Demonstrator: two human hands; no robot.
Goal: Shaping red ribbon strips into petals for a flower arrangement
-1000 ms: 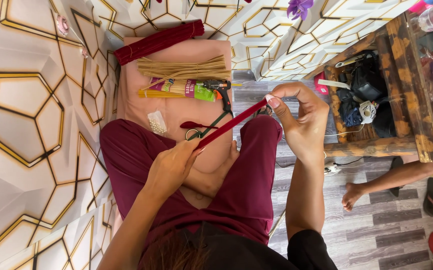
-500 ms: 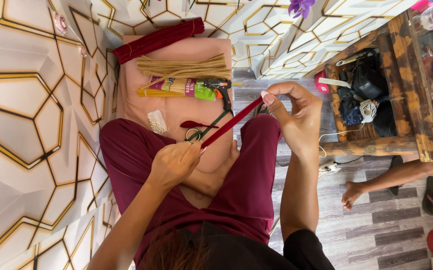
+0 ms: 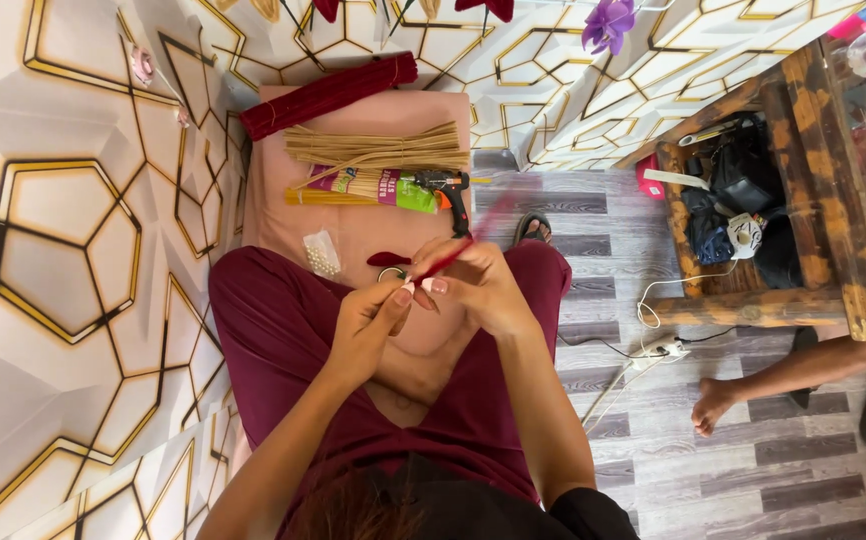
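Hands drawn together since before, left hand (image 3: 368,325) and right hand (image 3: 478,290) pinching red strip (image 3: 445,262) between fingertips

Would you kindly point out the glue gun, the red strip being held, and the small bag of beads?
glue gun (image 3: 450,190), head view, on its dark body.
red strip (image 3: 453,257), head view, mid-length above the fingers.
bag of beads (image 3: 322,254), head view, on the clear pouch's middle.

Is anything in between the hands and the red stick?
No. Both the left hand and the right hand already pinch the red stick with their fingertips, above the lap. Nothing visible lies between them.
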